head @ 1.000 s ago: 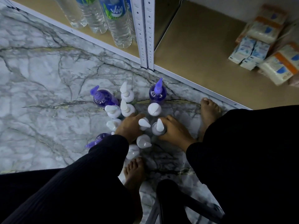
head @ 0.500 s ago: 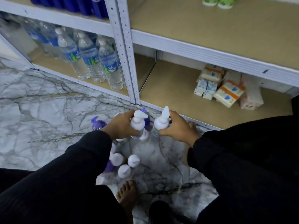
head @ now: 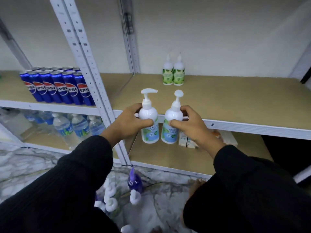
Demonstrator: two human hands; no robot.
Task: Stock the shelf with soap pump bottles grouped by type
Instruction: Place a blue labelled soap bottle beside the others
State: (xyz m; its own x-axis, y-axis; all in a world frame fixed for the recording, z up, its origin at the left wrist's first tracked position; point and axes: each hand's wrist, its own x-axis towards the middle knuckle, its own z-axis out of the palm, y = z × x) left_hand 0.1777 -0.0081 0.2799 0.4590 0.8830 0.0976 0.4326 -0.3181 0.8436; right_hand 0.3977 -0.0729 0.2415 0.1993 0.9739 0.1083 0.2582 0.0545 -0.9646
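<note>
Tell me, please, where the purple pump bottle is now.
In the head view, the purple pump bottle stands on the marble floor, bottom centre, beside white pump bottles.

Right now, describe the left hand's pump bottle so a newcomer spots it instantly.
Start at the white rack: the shelf board in the bay right of the Pepsi cans. Before its front edge two white pump bottles are held side by side, left bottle in the left hand, right bottle in the right hand. The left bottle's spout shows side-on, long; the right bottle shows a round pump head.
</note>
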